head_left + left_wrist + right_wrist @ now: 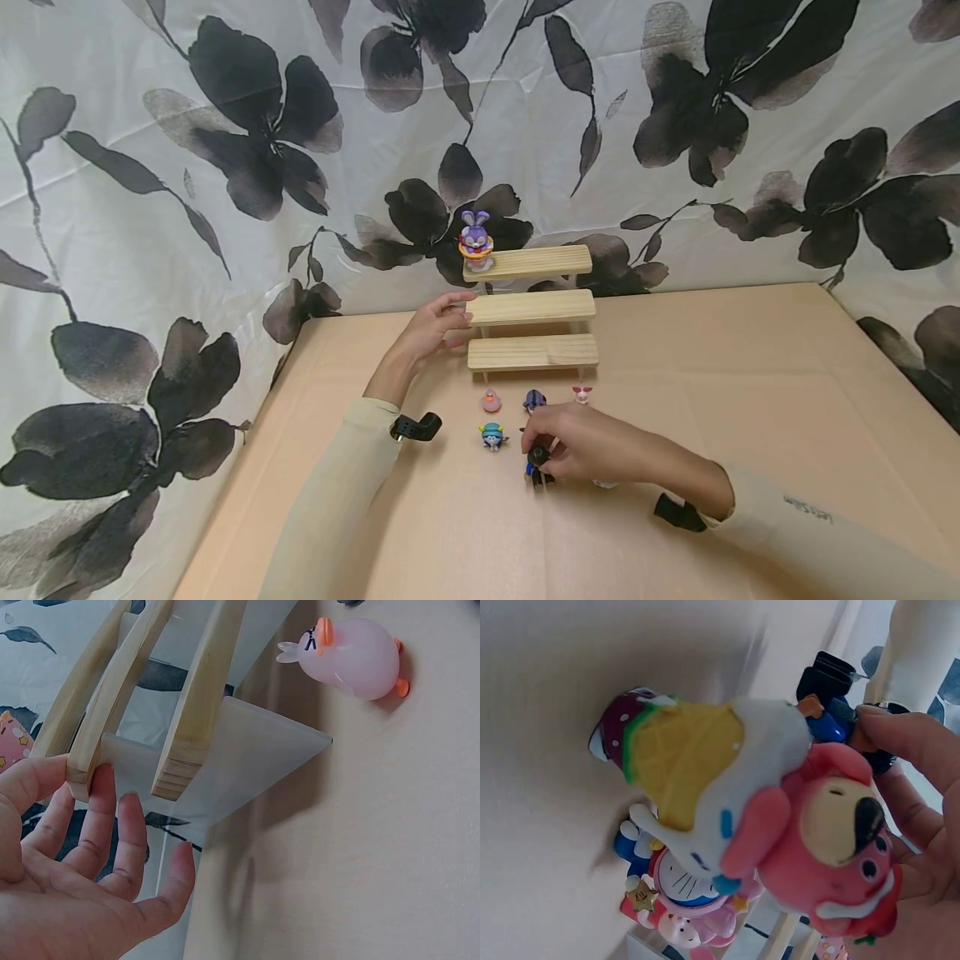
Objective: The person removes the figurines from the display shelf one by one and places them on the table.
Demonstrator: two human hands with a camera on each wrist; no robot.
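Observation:
My left hand [426, 332] pinches the left end of the middle tier of a three-tier wooden stand [531, 308]. In the left wrist view, the thumb lies on one face of that board [112, 697] and a finger on the other; the remaining fingers spread loosely. My right hand [592, 442] pinches a small figurine [538, 467] with a black round head, blue body and black legs. In the right wrist view this figurine [826, 720] is partly covered by a pink dog-like figure on an ice cream cone [697, 761]. A purple rabbit figurine [477, 240] stands on the top tier's left end.
Before the stand sit a pink duck figurine [491, 401], a dark purple figurine [534, 400], a pink-eared figurine [582, 394] and a teal-hatted figurine [492, 436]. A Doraemon-like figurine [686, 881] shows in the right wrist view. Floral cloth [525, 125] hangs behind the table [750, 375].

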